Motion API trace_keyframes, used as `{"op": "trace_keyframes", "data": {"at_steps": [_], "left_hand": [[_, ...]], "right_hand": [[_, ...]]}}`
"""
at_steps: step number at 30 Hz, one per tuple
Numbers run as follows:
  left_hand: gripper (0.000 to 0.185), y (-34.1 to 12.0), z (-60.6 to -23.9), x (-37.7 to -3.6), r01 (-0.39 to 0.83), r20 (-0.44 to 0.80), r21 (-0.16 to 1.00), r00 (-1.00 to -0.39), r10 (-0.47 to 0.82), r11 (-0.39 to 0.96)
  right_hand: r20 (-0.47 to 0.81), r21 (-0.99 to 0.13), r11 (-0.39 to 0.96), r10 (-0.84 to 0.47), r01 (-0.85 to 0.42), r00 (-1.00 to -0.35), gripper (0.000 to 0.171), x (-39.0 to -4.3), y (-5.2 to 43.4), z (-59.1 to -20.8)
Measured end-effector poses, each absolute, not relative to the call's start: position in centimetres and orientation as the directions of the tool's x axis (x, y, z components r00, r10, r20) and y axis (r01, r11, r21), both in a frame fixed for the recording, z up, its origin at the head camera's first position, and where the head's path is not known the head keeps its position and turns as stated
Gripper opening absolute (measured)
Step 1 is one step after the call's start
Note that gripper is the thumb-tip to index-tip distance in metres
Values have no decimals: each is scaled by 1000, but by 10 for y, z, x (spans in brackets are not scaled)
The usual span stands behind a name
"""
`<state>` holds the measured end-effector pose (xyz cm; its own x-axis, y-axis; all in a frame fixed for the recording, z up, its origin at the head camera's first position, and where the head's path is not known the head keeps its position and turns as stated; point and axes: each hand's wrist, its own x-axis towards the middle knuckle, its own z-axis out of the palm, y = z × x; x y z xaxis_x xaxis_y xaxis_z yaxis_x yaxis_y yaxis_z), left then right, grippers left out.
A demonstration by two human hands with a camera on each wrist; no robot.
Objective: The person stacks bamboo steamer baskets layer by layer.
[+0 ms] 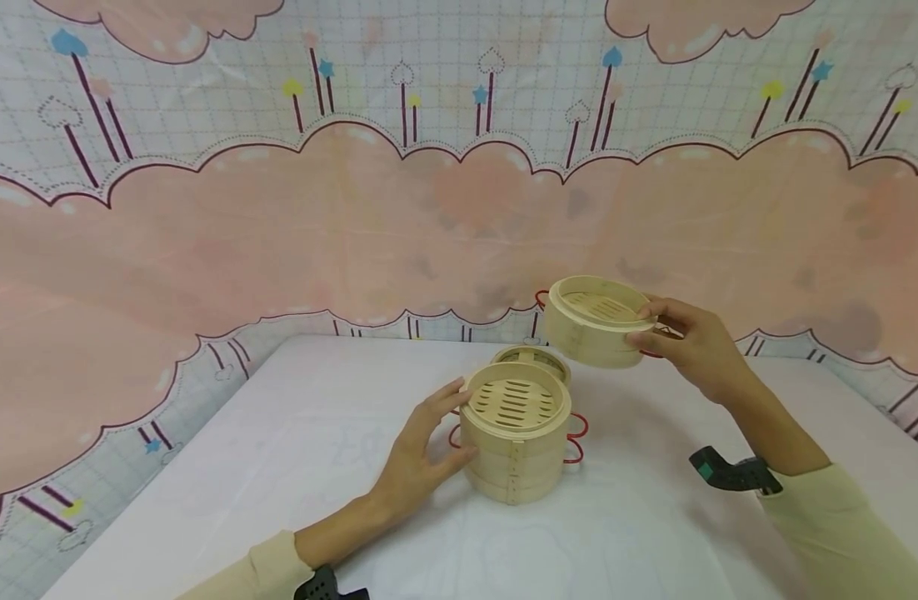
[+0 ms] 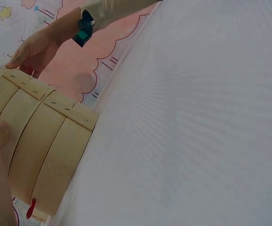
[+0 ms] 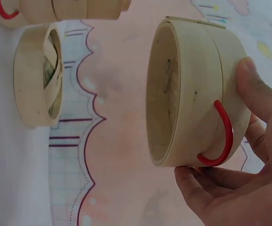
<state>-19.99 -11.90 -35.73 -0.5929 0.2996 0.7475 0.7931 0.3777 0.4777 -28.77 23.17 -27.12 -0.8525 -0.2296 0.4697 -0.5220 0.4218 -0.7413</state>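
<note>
- While the left hand (image 1: 425,442) rests against the near stack, the right hand (image 1: 691,346) holds a single bamboo basket (image 1: 590,337) up off the table (image 1: 279,433).
- Right grip: thumb and fingers pinch the basket by its right side — the thumb and fingertips show clearly on its wall in the right wrist view.
- The lifted basket hangs above and to the right of the stack, well apart from it; its slatted floor shows from above, and a red loop (image 3: 229,134) stands out from its wall near the right hand's fingers.
- Left grip: wide, with fingertips at the upper rim and the thumb against the front-left wall, the hand spread along one side.
- The steamer stack (image 1: 515,475) stands upright on the table, slatted floor visible at its top, with two red loops one over the other on its right.
- Just behind the stack sits a round woven piece (image 3: 30,77), partly hidden in the head view — whether it touches the stack, I cannot tell.
- Both forearms wear pale sleeves (image 1: 841,517) and dark wrist straps (image 1: 736,473); a printed cloth (image 1: 354,233) with peach cloud shapes hangs behind.
</note>
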Motion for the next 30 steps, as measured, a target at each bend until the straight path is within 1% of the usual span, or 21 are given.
{"op": "trace_keyframes", "data": {"at_steps": [6, 10, 11, 17, 23, 30], "left_hand": [[60, -119, -359, -201, 793, 745, 482, -594, 303, 372], [61, -120, -359, -202, 796, 750, 475, -589, 301, 375], [61, -121, -363, -205, 797, 750, 474, -588, 302, 373], [66, -130, -389, -227, 775, 712, 508, -624, 322, 376], [67, -132, -390, -228, 770, 710, 505, -627, 320, 389], [67, -132, -390, -229, 767, 702, 511, -633, 328, 387]], "right_hand": [[454, -743, 434, -232, -509, -860, 32, -285, 224, -269], [448, -757, 415, -232, -504, -864, 32, -283, 219, -268], [450, -756, 411, -239, -509, -861, 32, -282, 219, -268], [443, -759, 392, -273, -519, -854, 29, -277, 213, -269], [438, -760, 376, -308, -531, -845, 28, -272, 208, -267], [434, -775, 351, -310, -526, -846, 27, -267, 204, -267]]}}
